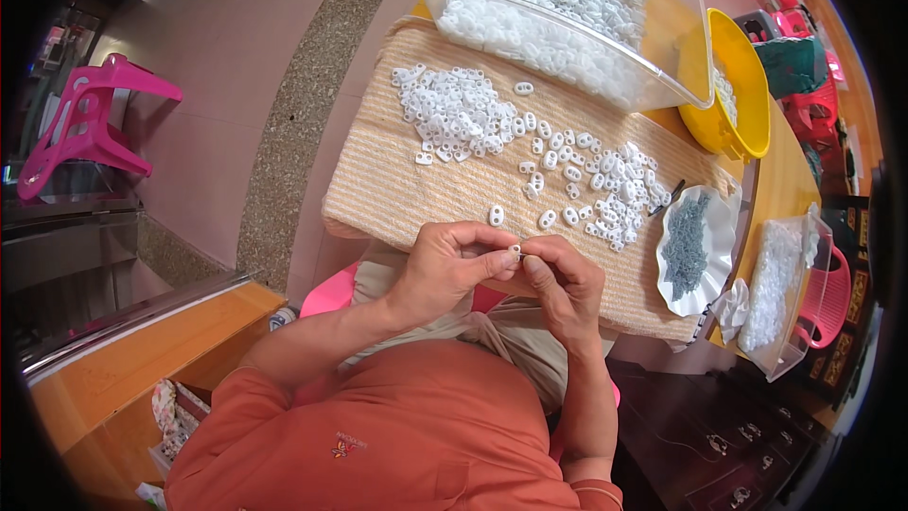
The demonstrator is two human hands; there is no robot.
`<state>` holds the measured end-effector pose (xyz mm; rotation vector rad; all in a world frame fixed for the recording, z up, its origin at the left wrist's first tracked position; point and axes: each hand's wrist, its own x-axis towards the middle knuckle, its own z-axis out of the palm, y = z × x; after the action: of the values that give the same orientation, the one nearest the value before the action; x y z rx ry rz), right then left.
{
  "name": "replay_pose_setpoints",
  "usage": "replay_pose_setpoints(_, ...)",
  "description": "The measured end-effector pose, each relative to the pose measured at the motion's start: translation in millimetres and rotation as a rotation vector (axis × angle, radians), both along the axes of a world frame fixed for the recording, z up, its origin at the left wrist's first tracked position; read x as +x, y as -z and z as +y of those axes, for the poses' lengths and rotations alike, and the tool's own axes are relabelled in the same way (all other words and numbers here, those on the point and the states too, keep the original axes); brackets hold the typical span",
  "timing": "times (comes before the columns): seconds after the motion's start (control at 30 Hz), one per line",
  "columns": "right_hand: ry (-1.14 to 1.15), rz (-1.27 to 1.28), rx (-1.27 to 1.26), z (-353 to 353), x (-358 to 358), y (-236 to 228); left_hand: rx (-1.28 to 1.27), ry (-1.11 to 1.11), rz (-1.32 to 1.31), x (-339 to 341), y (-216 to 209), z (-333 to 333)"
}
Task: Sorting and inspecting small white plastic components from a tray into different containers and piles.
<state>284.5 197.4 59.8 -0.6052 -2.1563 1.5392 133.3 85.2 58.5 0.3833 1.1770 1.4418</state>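
Observation:
My left hand [443, 270] pinches a small white plastic piece [515, 250] between thumb and forefinger, at the near edge of the cloth. Against it, my right hand [566, 289] is closed in a pinch; what its fingertips hold is too small to make out. Just beyond the hands, loose white oval pieces with two holes [547, 220] lie scattered on the striped cloth [407, 194]. One heap of white pieces [454, 114] is at the far left of the cloth, another heap [629, 194] to the right. A white fluted dish [669, 286] holds many small grey parts [688, 244].
A clear plastic bin [698, 57] full of white pieces stands at the back. Right of it is a yellow basket [757, 104]. A clear tray [804, 322] with white pieces sits at the far right. A pink stool [104, 123] stands on the floor at left.

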Motion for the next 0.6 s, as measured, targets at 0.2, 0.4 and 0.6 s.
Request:
replay_pose_setpoints(0.2, 0.034, -0.028, -0.069, -1.2, 4.8, 6.2, -0.01, 0.007, 0.004, 0.4, -1.8, -0.2)
replay_pose_setpoints(0.4, -0.006, -0.087, -0.031, -1.1, 3.5, 6.3, -0.019, 0.008, 0.011, 0.4, 0.9, -0.8)
replay_pose_setpoints(0.6, -0.002, -0.03, 0.133, -5.1, 2.4, 5.5, -0.019, 0.012, 0.005, 0.2, -0.3, -1.6)
